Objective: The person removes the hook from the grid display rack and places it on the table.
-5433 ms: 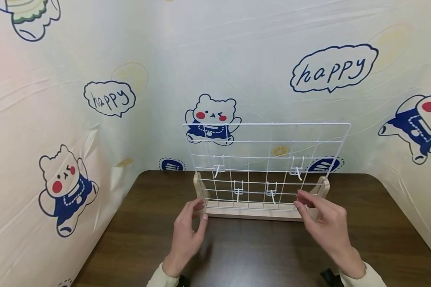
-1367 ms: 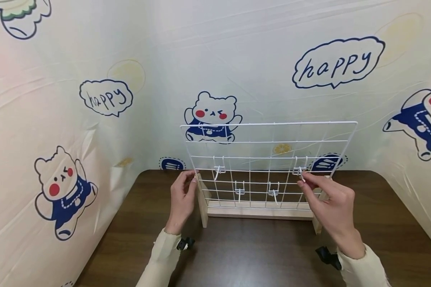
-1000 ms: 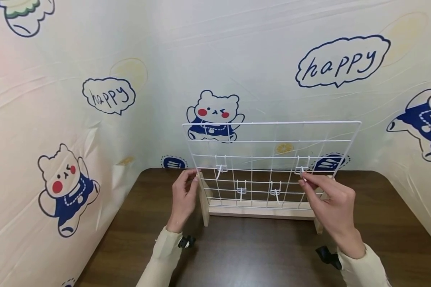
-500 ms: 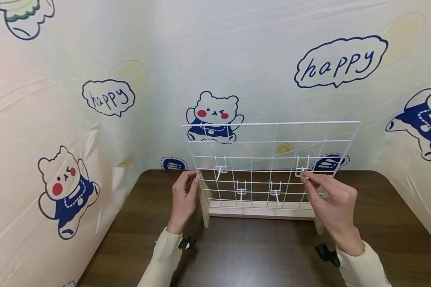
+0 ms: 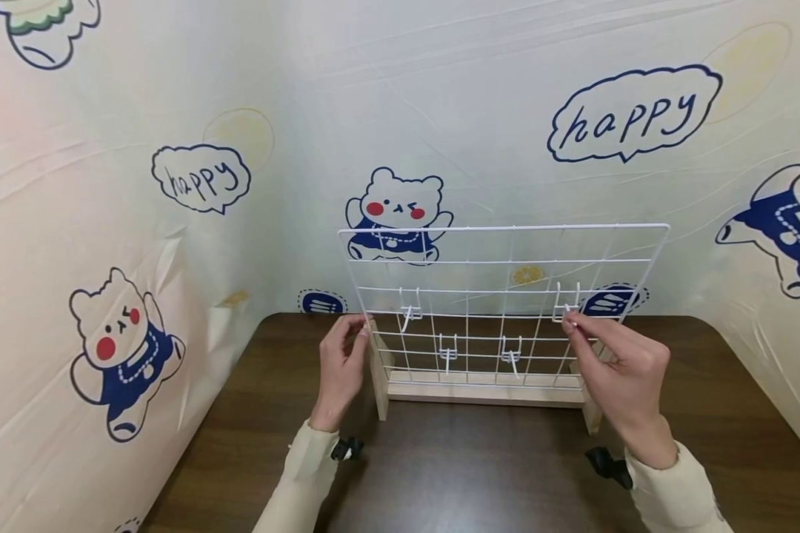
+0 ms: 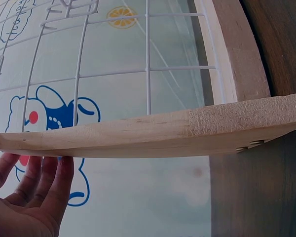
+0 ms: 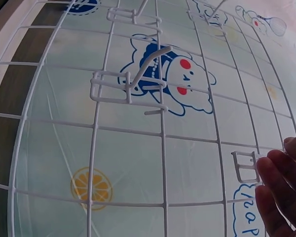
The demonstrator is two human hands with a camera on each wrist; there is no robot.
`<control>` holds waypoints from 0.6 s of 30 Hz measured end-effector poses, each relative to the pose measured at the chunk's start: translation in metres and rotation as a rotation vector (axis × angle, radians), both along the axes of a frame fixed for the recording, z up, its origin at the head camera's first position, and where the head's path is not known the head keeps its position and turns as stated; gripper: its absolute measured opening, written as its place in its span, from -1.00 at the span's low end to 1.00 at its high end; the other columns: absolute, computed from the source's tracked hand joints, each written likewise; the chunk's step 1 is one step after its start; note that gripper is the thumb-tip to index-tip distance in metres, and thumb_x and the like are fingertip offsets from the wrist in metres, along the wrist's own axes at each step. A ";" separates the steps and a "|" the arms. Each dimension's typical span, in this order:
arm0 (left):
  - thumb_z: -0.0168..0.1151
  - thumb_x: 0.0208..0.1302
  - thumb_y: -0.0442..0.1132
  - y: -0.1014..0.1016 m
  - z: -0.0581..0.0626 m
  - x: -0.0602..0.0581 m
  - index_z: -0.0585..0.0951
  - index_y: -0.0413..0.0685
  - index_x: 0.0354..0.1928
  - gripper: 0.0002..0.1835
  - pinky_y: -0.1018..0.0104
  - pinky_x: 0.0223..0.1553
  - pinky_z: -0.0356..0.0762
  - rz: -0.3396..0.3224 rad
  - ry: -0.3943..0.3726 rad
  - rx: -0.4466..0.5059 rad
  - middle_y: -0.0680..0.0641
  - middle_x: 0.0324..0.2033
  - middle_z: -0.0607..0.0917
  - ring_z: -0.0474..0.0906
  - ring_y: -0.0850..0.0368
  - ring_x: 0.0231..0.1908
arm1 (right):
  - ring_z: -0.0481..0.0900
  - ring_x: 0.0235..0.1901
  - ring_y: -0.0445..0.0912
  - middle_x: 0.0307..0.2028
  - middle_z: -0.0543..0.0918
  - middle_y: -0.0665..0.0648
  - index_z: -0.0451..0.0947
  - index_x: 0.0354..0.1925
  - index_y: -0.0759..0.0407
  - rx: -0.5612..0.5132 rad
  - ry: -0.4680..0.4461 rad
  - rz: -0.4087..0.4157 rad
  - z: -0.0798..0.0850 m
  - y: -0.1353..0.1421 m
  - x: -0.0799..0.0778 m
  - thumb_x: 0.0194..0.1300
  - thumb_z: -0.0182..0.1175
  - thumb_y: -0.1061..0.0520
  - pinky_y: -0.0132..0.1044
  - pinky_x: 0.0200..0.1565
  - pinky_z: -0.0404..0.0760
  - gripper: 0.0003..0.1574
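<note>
A white wire grid rack [image 5: 507, 228] stands on the table in a pale wooden stand [image 5: 487, 396], with several white wire hooks on it. My left hand [image 5: 340, 366] holds the top of the stand's left side piece [image 6: 138, 136], fingertips on its outer face in the left wrist view. Thumb and fingertips of my right hand [image 5: 623, 363] pinch the upper right hook [image 5: 566, 312], whose two top prongs rise above the grid bar. In the right wrist view that hook's small frame [image 7: 245, 166] shows beside the fingertips; its peg is hidden by them.
Another hook [image 5: 410, 314] hangs at the upper left. Lower down hang a left hook [image 5: 447, 354] and a right hook [image 5: 510, 355]. The dark wooden table [image 5: 467, 474] reaches back to a printed curtain [image 5: 307, 148] on its sides and back.
Since the oldest frame, my left hand has gone up to the side piece's top and my right hand up to the upper right hook. Over the last half second that hook has risen slightly.
</note>
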State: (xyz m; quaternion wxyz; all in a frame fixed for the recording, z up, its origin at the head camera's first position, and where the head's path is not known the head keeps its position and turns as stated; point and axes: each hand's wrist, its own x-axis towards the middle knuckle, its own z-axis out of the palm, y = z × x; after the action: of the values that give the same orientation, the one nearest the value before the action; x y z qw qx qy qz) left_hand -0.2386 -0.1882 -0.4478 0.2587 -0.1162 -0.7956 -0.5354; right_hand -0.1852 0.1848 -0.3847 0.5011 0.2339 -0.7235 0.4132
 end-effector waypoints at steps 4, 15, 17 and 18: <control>0.14 0.53 -0.32 0.000 0.000 -0.001 0.70 -0.15 0.04 -0.79 0.57 -0.01 0.62 0.001 -0.006 0.001 -0.10 -0.02 0.75 0.65 0.15 -0.06 | 0.63 -0.02 -0.62 -0.33 0.79 0.46 0.79 -0.21 0.43 0.001 -0.001 -0.004 0.003 0.001 0.000 0.14 0.39 0.47 -0.66 0.09 0.55 -0.80; 0.13 0.53 -0.31 0.000 0.000 0.000 0.70 -0.13 0.04 -0.80 0.56 -0.02 0.62 0.005 -0.011 -0.003 -0.10 -0.01 0.75 0.64 0.18 -0.05 | 0.67 -0.05 -0.58 -0.34 0.79 0.46 0.80 -0.24 0.42 -0.025 0.047 -0.006 0.005 0.000 0.000 0.31 0.37 0.28 -0.71 -0.03 0.53 -0.83; 0.13 0.53 -0.32 0.000 0.000 0.000 0.70 -0.13 0.03 -0.80 0.57 -0.02 0.62 0.004 -0.010 0.000 -0.10 -0.02 0.75 0.64 0.17 -0.05 | 0.70 -0.07 -0.54 -0.35 0.79 0.46 0.80 -0.25 0.42 -0.030 0.061 -0.006 0.005 0.001 0.001 0.35 0.37 0.20 -0.71 -0.05 0.53 -0.76; 0.14 0.53 -0.33 0.001 0.000 0.000 0.70 -0.13 0.03 -0.80 0.56 -0.03 0.62 0.003 -0.009 -0.001 -0.10 -0.02 0.75 0.65 0.17 -0.06 | 0.70 -0.08 -0.53 -0.36 0.79 0.46 0.80 -0.26 0.42 -0.035 0.068 -0.003 0.005 0.001 0.002 0.36 0.38 0.18 -0.71 -0.06 0.53 -0.74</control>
State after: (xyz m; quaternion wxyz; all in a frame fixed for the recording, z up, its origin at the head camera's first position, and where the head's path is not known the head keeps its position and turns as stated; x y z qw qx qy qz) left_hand -0.2384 -0.1877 -0.4475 0.2558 -0.1126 -0.7972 -0.5351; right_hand -0.1836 0.1855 -0.3800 0.5301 0.2382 -0.6990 0.4168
